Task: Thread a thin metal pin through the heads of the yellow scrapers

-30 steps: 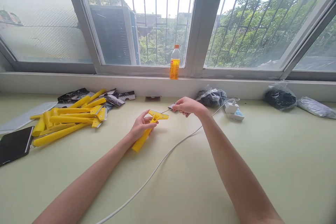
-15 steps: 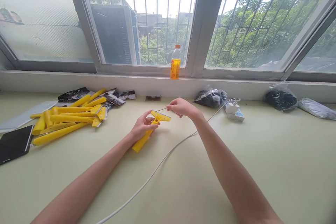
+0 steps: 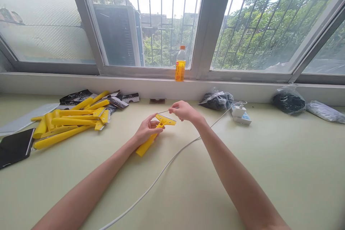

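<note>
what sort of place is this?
Probably an improvised indoor work area, home or small workshop: a long pale tabletop below windows with bars outside, a pile of yellow scrapers, and a drink bottle on the ledge.

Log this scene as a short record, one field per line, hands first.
Left hand: grips a yellow scraper near its head
Right hand: pinches a thin rod, far end by the scraper's head; contact unclear
Left side: pile of yellow scrapers, black phone or tablet
Worktop: white cable, passing behind the right forearm
Windowsill: orange-capped bottle, upright
</note>
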`<state>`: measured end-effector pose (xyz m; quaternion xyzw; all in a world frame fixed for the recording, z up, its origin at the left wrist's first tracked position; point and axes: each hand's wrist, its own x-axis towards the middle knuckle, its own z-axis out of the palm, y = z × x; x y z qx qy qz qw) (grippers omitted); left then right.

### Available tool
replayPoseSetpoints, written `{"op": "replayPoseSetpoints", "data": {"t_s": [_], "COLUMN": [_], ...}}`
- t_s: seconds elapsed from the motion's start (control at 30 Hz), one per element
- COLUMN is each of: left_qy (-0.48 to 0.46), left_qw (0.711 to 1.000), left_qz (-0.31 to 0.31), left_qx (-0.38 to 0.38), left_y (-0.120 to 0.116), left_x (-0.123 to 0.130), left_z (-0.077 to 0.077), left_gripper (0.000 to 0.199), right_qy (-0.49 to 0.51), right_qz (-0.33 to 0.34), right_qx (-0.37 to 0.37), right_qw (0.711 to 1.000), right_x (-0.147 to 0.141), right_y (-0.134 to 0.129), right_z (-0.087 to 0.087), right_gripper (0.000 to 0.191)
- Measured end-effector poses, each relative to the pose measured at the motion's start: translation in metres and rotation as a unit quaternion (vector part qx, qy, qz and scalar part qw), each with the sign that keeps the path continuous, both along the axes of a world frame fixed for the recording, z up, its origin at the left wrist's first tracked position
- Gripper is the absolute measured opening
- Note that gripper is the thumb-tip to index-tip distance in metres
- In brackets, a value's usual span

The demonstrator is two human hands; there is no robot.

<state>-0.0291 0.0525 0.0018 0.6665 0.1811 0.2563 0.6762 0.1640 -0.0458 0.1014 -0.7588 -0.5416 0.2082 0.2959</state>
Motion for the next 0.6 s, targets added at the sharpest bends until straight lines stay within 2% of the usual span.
{"op": "replayPoseSetpoints", "data": {"t_s": [0.4, 0.6], "left_qy": [-0.001, 0.002], "left_qw": [1.0, 1.0], "left_qz": [0.003, 0.014], "left_qx": [0.005, 0.008], "left_y": [-0.0007, 0.0025], "left_x": [-0.0006, -0.0016], "left_z": [0.0019, -0.0002], "left_gripper": [0.09, 0.09], "right_qy": [0.004, 0.006], "right_qz": [-0.01, 0.009], "right_qx": [0.022, -0.031], "right_qw": [1.0, 0.999], "right_x": [-0.0051, -0.0071], "right_y": [0.0005, -0.0025], "right_z": [-0.0024, -0.0012], "right_gripper": [0.022, 0.024]}}
